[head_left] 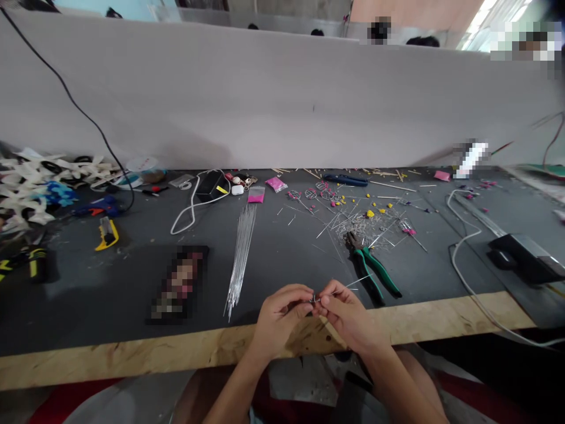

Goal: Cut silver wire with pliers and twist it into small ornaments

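Both hands meet over the wooden front edge of the table. My left hand [285, 315] pinches the bent end of a thin metal wire [315, 300] between thumb and fingers. My right hand [346, 315] grips the same wire close by, and a straight length of it sticks out to the upper right. The exact shape of the bent end is too small to make out. Just right of my hands lie green-handled pliers [373, 271], jaws pointing away. To the left, a bundle of straight wires [242, 259] rests on the dark tabletop.
Wire scraps [362, 229] and round pink-dotted wire pieces [324, 193] lie beyond the pliers. Pink packets [256, 195], a yellow cutter [107, 234], a blurred dark rectangle [180, 285] and a white cable [463, 241] are around. A pale partition [265, 100] stands behind.
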Action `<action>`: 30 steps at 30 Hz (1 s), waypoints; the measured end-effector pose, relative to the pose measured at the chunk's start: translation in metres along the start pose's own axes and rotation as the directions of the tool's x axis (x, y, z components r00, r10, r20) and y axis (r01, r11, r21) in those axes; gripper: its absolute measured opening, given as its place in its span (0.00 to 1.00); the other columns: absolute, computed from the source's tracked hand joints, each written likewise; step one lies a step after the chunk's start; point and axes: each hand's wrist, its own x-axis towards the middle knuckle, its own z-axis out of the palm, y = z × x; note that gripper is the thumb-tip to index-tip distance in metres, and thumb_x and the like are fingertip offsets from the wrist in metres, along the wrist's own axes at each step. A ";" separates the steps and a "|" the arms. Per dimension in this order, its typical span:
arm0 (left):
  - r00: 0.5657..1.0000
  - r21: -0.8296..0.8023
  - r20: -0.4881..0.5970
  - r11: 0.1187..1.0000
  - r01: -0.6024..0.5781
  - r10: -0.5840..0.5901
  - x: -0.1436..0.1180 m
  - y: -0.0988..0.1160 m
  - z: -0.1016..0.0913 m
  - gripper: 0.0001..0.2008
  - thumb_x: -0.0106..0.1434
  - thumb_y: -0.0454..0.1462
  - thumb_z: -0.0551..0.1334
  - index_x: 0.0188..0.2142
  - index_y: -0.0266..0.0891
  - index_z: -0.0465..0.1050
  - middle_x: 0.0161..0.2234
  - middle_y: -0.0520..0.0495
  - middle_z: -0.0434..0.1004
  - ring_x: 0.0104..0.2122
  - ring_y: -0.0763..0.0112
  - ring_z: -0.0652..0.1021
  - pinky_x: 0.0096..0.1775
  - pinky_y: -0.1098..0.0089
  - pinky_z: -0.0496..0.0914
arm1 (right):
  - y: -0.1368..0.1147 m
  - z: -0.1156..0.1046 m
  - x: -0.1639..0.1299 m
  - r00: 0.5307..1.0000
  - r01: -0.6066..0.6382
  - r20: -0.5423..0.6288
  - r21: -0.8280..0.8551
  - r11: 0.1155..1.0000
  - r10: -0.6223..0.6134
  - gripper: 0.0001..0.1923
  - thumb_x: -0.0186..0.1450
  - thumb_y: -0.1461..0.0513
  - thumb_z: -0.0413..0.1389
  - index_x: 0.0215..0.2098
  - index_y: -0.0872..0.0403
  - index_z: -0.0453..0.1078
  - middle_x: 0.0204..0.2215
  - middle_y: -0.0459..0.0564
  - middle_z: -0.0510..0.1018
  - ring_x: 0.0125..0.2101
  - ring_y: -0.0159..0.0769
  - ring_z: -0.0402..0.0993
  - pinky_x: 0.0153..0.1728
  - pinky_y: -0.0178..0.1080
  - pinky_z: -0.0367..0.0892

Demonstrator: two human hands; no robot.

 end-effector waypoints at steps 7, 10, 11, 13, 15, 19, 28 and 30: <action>0.997 0.020 0.025 0.997 -0.069 0.069 0.001 -0.003 0.004 0.06 0.59 0.39 0.62 0.32 0.39 0.76 0.32 0.46 0.75 0.32 0.70 0.74 0.34 0.71 0.69 | 0.005 0.005 -0.004 1.000 0.006 0.028 0.044 0.999 -0.007 0.11 0.53 0.61 0.65 0.24 0.55 0.67 0.20 0.44 0.78 0.23 0.30 0.74 0.28 0.33 0.66; 0.992 -0.001 0.061 0.994 -0.112 0.112 0.000 -0.005 0.006 0.06 0.60 0.36 0.61 0.35 0.41 0.76 0.34 0.45 0.74 0.33 0.70 0.74 0.35 0.71 0.68 | 0.004 0.006 -0.005 0.999 -0.006 0.035 0.077 0.997 0.003 0.11 0.54 0.60 0.65 0.24 0.55 0.66 0.19 0.44 0.77 0.22 0.29 0.73 0.27 0.32 0.65; 0.990 -0.010 0.068 0.993 -0.120 0.121 0.000 -0.006 0.006 0.06 0.60 0.36 0.61 0.36 0.41 0.76 0.34 0.46 0.74 0.34 0.70 0.74 0.35 0.71 0.68 | 0.003 0.006 -0.005 0.999 -0.008 0.031 0.082 0.997 0.005 0.12 0.54 0.60 0.65 0.24 0.55 0.66 0.19 0.44 0.77 0.21 0.29 0.73 0.27 0.32 0.65; 0.990 -0.032 0.064 0.992 -0.124 0.126 0.000 -0.008 0.007 0.05 0.60 0.36 0.62 0.36 0.42 0.76 0.34 0.46 0.73 0.34 0.70 0.73 0.35 0.71 0.68 | 0.003 0.006 -0.006 1.000 -0.013 0.023 0.088 0.996 0.011 0.12 0.53 0.60 0.66 0.23 0.55 0.66 0.19 0.43 0.77 0.21 0.28 0.72 0.27 0.31 0.64; 0.991 -0.055 0.050 0.992 -0.118 0.121 0.000 -0.009 0.009 0.05 0.59 0.37 0.63 0.36 0.42 0.76 0.33 0.47 0.72 0.33 0.70 0.72 0.35 0.71 0.67 | 0.005 0.006 -0.005 1.000 -0.005 0.022 0.099 0.995 0.003 0.13 0.52 0.60 0.66 0.23 0.55 0.66 0.20 0.43 0.77 0.21 0.26 0.71 0.27 0.30 0.64; 0.996 -0.132 0.064 0.989 -0.059 0.068 0.000 -0.011 0.012 0.06 0.58 0.40 0.63 0.33 0.41 0.75 0.33 0.47 0.70 0.31 0.72 0.71 0.33 0.72 0.66 | 0.009 0.004 -0.005 0.999 0.025 0.027 0.100 0.995 -0.028 0.13 0.52 0.60 0.66 0.24 0.55 0.66 0.21 0.42 0.76 0.21 0.26 0.71 0.26 0.30 0.63; 0.987 -0.433 0.051 0.888 0.158 -0.151 0.007 0.004 -0.004 0.18 0.54 0.50 0.63 0.23 0.38 0.64 0.22 0.55 0.58 0.21 0.78 0.62 0.25 0.74 0.59 | -0.003 -0.011 -0.009 0.957 0.011 0.284 -0.227 0.974 0.055 0.13 0.62 0.57 0.58 0.43 0.54 0.71 0.36 0.51 0.78 0.32 0.32 0.75 0.32 0.35 0.68; 0.974 -0.228 0.131 0.951 0.210 -0.184 0.007 0.009 -0.008 0.15 0.56 0.45 0.63 0.23 0.37 0.66 0.23 0.53 0.62 0.23 0.77 0.63 0.27 0.74 0.59 | -0.004 -0.012 -0.010 0.954 -0.010 0.284 -0.275 0.962 0.091 0.14 0.62 0.55 0.56 0.40 0.56 0.71 0.32 0.51 0.78 0.29 0.30 0.74 0.31 0.34 0.66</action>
